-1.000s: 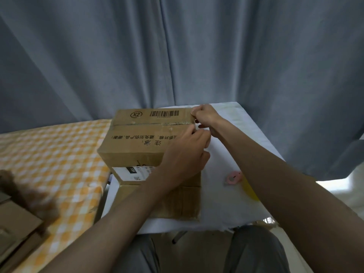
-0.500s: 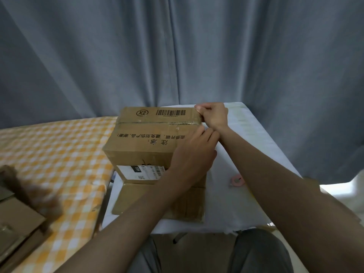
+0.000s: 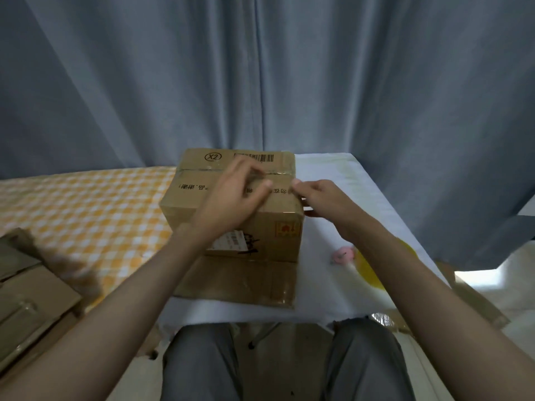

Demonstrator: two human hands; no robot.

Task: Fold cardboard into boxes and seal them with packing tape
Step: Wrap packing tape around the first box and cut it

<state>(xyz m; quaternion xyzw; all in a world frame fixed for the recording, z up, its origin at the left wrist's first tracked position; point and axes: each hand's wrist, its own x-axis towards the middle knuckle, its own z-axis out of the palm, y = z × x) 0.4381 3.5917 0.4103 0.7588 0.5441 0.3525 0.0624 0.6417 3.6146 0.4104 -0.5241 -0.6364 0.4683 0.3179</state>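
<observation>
A closed cardboard box [image 3: 185,202] with a barcode and an "X2" mark stands on a flat piece of cardboard [image 3: 240,283] on the white-covered table [image 3: 333,169]. A shiny tape seam [image 3: 197,169] crosses the box top. My left hand [image 3: 231,202] rests on the top near that seam, fingers loosely spread and holding nothing. My right hand [image 3: 321,202] clasps the box's upper right edge, thumb on the top and fingers on the right side.
A small pink object [image 3: 343,254] and a yellow round thing [image 3: 369,272], partly hidden by my right forearm, lie right of the box. An orange checked table [image 3: 86,215] adjoins on the left, with stacked cardboard [image 3: 26,287]. A grey curtain [image 3: 260,82] hangs behind.
My right hand slid from the far right end of the seam toward me along the box's right edge. My left hand shifted left onto the middle of the top. The view moved closer.
</observation>
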